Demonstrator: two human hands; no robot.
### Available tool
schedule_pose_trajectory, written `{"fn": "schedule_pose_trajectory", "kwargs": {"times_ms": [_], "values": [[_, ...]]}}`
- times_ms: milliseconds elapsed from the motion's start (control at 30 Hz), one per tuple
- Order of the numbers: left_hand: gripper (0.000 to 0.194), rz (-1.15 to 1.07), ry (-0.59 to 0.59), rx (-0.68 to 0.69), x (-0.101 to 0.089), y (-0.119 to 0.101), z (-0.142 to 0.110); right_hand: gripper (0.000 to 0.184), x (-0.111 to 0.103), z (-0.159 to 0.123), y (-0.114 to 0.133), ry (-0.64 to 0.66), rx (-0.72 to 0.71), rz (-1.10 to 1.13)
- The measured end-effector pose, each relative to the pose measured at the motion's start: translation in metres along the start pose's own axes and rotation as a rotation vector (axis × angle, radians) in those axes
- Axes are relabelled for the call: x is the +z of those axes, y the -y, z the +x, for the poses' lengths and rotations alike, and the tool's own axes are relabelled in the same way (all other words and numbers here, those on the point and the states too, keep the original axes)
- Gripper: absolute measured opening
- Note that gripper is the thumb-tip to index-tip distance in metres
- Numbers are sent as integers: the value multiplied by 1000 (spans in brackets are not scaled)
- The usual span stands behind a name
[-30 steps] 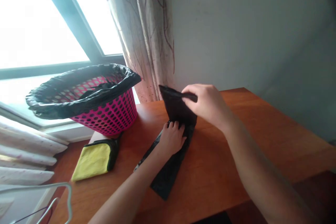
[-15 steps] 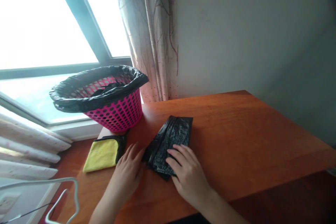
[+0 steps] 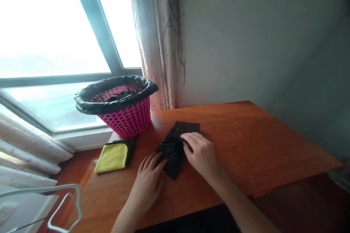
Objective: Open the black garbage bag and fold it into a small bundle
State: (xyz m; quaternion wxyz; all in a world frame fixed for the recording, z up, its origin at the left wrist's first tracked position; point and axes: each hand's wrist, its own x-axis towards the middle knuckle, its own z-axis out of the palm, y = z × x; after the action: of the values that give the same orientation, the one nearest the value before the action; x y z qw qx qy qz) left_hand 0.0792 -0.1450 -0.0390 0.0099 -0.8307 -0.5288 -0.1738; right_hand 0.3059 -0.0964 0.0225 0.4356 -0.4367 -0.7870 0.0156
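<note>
A folded black plastic garbage bag [image 3: 173, 153] lies on the wooden table [image 3: 246, 134] between my two hands, its front part bunched up and its back part flat. My right hand [image 3: 201, 153] pinches the bag at its right side, thumb against fingertips. On the bag's left front corner rest the fingertips of my left hand [image 3: 149, 174], with the fingers stretched out and the thumb apart. Left of that hand sits a folded yellow cloth [image 3: 112, 157] with a black border.
Behind the cloth stands a pink perforated basket [image 3: 129, 118], lined with a black bag folded over its rim. A window [image 3: 49, 25] and a curtain [image 3: 169, 43] are behind it. A white bent tube or cable [image 3: 78, 204] shows at the lower left.
My right hand has moved up and now pinches the bag, whose front part has bunched up. My left hand has shifted right onto its corner. The view has turned slightly left.
</note>
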Motion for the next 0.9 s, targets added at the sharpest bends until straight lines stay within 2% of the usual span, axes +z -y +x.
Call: {"fn": "schedule_pose_trajectory", "kwargs": {"times_ms": [133,233,333,433,533,633,767,900], "values": [[48,-15,38,50,8,-22,-7,28,15,0,21,-16,23,29],[53,-18,15,79,8,-35,-12,29,37,-20,34,59,25,58],[55,-43,-2,88,-1,-46,-21,24,52,-43,35,137,47,67],[55,-124,10,82,-15,-52,-30,22,51,-56,27,195,82,91],[47,-190,-77,14,-21,-52,-25,24,45,-58,18,230,112,164],[43,-169,-166,-19,-13,-47,-5,30,43,-57,13,217,179,311],[43,-46,-117,-32,4,-40,22,36,49,-57,2,129,303,518],[42,24,-65,-111,16,-35,29,34,49,-53,-37,7,389,527]]}}
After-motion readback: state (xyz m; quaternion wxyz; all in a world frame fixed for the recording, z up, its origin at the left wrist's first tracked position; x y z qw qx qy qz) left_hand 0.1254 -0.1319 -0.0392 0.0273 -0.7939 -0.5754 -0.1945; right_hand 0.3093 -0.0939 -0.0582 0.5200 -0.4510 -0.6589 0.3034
